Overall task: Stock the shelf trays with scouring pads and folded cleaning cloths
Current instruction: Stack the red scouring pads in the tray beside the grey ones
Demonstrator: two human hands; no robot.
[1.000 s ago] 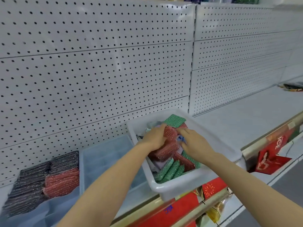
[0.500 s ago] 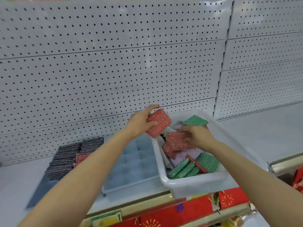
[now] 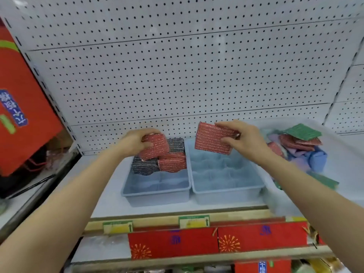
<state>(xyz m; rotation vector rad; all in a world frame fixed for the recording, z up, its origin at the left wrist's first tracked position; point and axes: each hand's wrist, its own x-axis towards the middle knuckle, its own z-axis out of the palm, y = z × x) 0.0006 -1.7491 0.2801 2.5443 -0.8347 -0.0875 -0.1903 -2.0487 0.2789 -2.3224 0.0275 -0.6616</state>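
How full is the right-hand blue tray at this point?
Empty. The right blue tray shows only bare dividers; the red pad in the right hand is held above it, not yet inside.

Shop: pegboard shelving, price tags.

Two trays sit side by side on the shelf, bin to their right.

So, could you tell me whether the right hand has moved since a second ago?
Yes. The right hand left the white bin and went left, now holding a red pad above the right blue tray.
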